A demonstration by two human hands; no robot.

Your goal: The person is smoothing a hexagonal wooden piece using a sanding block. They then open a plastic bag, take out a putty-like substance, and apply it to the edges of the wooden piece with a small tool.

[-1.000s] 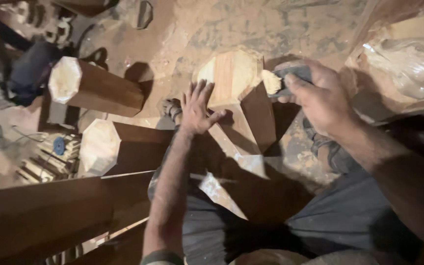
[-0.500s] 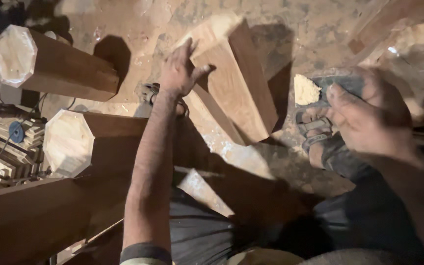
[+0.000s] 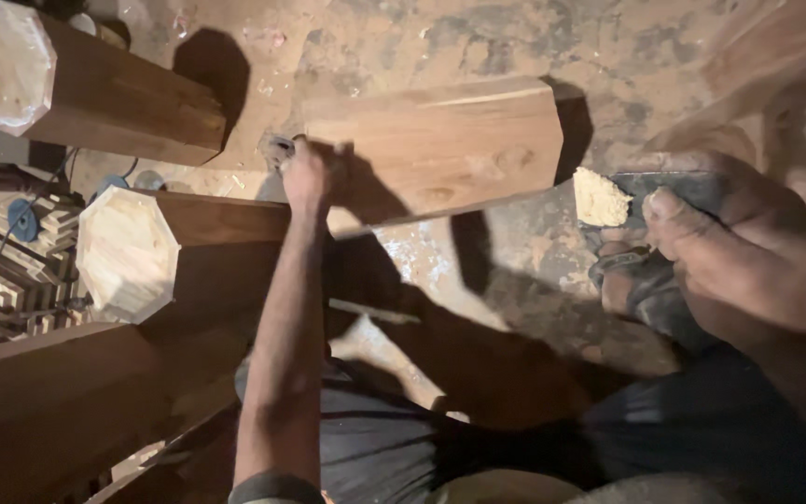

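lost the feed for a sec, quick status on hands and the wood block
Left hand gripping the end of the wooden block lying on the floor. Right hand holding a dark tool loaded with pale filler. Octagonal posts close alongside.

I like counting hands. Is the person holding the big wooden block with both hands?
No, only the left hand grips the wooden block; the right hand holds a dark tool off to the side.

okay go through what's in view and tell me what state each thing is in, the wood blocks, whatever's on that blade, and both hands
Pale wood block: lying on its side on the floor.
Left hand: gripping that block's near end.
Right hand: closed around a flat-bladed tool.
Putty lump: sitting on the blade's tip.
Octagonal posts: lying flat, cut ends showing.
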